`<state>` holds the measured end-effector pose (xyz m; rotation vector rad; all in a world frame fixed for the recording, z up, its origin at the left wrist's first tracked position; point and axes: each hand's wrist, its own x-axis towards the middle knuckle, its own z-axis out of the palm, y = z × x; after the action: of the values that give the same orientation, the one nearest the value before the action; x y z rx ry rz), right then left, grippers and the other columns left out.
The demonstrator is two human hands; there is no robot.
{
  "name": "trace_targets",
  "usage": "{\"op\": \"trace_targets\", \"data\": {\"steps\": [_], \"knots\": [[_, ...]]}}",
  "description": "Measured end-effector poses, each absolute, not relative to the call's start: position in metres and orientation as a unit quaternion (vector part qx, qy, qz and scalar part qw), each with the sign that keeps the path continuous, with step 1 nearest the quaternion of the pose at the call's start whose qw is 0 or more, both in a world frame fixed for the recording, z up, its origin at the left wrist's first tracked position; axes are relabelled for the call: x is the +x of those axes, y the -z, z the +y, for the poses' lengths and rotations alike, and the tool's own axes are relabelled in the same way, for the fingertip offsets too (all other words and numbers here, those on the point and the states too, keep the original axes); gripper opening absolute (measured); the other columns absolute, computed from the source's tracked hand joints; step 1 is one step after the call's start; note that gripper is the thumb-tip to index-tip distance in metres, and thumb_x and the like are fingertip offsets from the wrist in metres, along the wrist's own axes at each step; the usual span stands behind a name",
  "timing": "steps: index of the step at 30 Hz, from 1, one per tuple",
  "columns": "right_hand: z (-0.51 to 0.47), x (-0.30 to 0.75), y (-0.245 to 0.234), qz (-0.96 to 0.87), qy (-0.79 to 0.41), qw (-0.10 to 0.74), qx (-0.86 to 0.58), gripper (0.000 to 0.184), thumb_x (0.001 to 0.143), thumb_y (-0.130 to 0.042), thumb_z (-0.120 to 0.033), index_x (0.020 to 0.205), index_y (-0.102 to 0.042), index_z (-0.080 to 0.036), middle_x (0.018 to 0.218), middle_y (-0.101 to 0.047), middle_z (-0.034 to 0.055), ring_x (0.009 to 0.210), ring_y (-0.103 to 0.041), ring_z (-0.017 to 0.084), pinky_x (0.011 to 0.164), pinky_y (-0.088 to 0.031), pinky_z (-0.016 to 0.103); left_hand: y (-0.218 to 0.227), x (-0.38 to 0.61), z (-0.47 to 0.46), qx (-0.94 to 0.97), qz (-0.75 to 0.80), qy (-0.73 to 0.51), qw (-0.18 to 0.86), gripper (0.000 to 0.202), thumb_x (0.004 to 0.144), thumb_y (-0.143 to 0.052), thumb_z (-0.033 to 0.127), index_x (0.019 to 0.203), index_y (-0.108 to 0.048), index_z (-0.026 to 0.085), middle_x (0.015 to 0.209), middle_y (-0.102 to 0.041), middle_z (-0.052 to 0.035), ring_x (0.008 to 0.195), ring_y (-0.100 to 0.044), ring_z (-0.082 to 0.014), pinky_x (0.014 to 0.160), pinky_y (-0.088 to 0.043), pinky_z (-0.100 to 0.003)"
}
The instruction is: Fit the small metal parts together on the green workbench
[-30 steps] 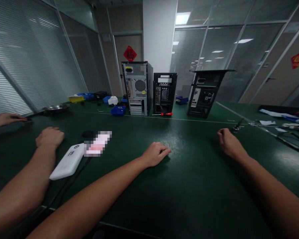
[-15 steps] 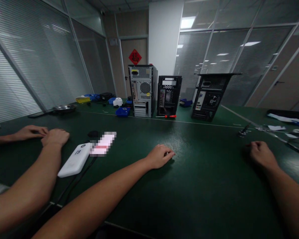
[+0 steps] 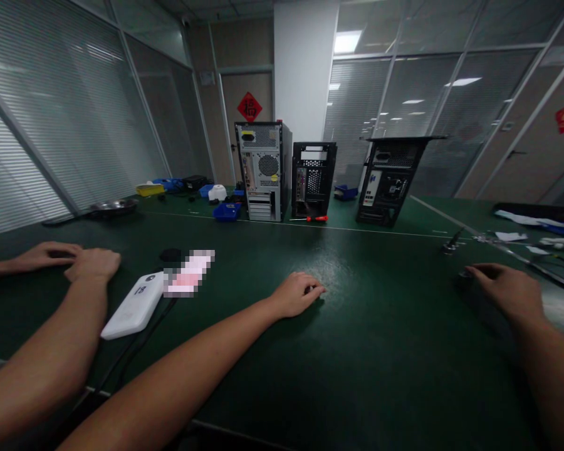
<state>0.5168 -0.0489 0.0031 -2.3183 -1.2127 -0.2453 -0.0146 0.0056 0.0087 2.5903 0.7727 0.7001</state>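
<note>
My left hand (image 3: 296, 293) rests on the dark green table (image 3: 366, 351) near its middle, fingers curled under in a loose fist with nothing visible in them. My right hand (image 3: 507, 288) lies palm down on the table at the right, its fingers stretched out toward the left and holding nothing. A small metal part (image 3: 449, 245) lies a little beyond it. A white power bank (image 3: 132, 305) with a cable and a blurred pink card (image 3: 188, 273) lie to the left of my left hand.
Another person's two hands (image 3: 91, 263) (image 3: 47, 254) rest on the table at the left. Three computer cases (image 3: 263, 170) (image 3: 313, 179) (image 3: 388, 180) stand at the back, with a red screwdriver (image 3: 316, 218), blue bins (image 3: 225, 210) and a metal pan (image 3: 113, 205) nearby. Papers and cables (image 3: 536, 241) lie far right.
My right hand has moved right and down the table and gone from a fist to stretched fingers. The other person's far hand has slid in beside their near hand. My left hand has stayed put.
</note>
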Motion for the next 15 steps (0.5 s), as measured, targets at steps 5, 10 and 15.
{"op": "trace_targets", "data": {"steps": [5, 10, 15], "knots": [[-0.049, 0.512, -0.002, -0.452, 0.100, 0.253, -0.850, 0.048, 0.079, -0.053, -0.059, 0.111, -0.068, -0.027, 0.099, -0.064, 0.0041, 0.087, -0.056, 0.025, 0.071, -0.040, 0.034, -0.013, -0.014, 0.003, 0.913, 0.282, -0.235, 0.178, 0.031, 0.097, -0.047, 0.036, 0.094, -0.072, 0.018, 0.086, -0.069, -0.0047, 0.084, -0.059, -0.0177, 0.080, -0.041, -0.027], [-0.046, 0.506, -0.003, -0.469, 0.088, 0.244, -0.844, 0.046, 0.080, -0.054, -0.058, 0.113, -0.067, -0.028, 0.102, -0.064, 0.0034, 0.087, -0.056, 0.024, 0.071, -0.040, 0.033, -0.012, -0.014, 0.003, 0.915, 0.280, -0.232, 0.174, 0.031, 0.098, -0.047, 0.035, 0.095, -0.072, 0.018, 0.089, -0.069, -0.0049, 0.086, -0.059, -0.0179, 0.082, -0.041, -0.028], [-0.047, 0.504, 0.000, -0.461, 0.092, 0.244, -0.848, 0.047, 0.084, -0.049, -0.055, 0.118, -0.066, -0.028, 0.107, -0.062, 0.0042, 0.093, -0.055, 0.024, 0.074, -0.040, 0.034, -0.011, -0.014, 0.003, 0.923, 0.270, -0.227, 0.151, 0.030, 0.098, -0.046, 0.035, 0.096, -0.071, 0.018, 0.092, -0.069, -0.0052, 0.089, -0.059, -0.0181, 0.085, -0.040, -0.028]]}}
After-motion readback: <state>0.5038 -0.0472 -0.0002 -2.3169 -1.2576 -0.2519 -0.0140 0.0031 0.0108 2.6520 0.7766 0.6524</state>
